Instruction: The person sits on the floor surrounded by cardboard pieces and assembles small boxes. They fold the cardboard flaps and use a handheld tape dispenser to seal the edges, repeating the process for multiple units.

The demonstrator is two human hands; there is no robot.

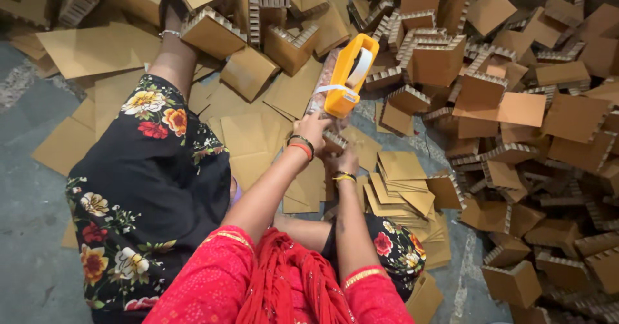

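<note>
My left hand (314, 129), with red and black bangles at the wrist, grips the handle of a yellow tape dispenser (348, 72) loaded with clear tape, its head pointing up and away from me. Just below and to the right, my right hand (346, 161), wearing a yellow bangle, holds a small brown cardboard corner piece (333, 143) against the dispenser's lower end. Both hands meet above a stack of flat cardboard sheets (400, 185).
A large heap of folded honeycomb cardboard corner pieces (516, 105) fills the right and the top. Flat cardboard sheets (251, 140) lie on the grey concrete floor (32, 188). My leg in black floral cloth (148, 176) stretches up left, its foot among the pieces.
</note>
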